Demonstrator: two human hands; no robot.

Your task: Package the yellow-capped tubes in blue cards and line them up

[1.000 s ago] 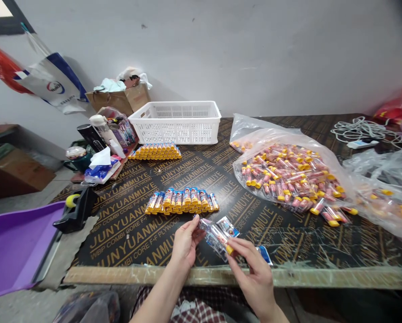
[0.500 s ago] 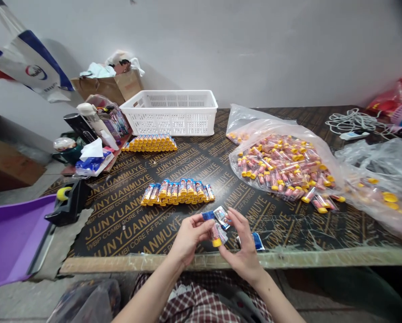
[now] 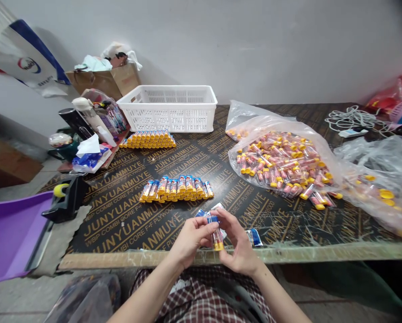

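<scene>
Near the table's front edge, my left hand (image 3: 190, 237) pinches a small clear tube (image 3: 217, 237) with a yellow cap at its lower end and blue at its top. My right hand (image 3: 236, 244) closes on the same tube from the other side, fingertips at its top and thumb by the yellow cap. Blue and white packets (image 3: 201, 213) lie just behind the fingers, partly hidden. Another blue packet (image 3: 255, 237) rests right of my right hand. Beyond my hands lies a row of blue-labelled tubes (image 3: 176, 188) with yellow caps.
A white basket (image 3: 170, 117) stands at the back, with stacked tubes (image 3: 149, 140) before it. An open plastic bag (image 3: 281, 163) of pink tubes spreads at the right. A tape dispenser (image 3: 66, 199) and purple tray (image 3: 15, 237) are at the left.
My right hand has moved left and closed on the tube, its fingers having been apart from it before. The tube now stands more upright. The view has shifted slightly.
</scene>
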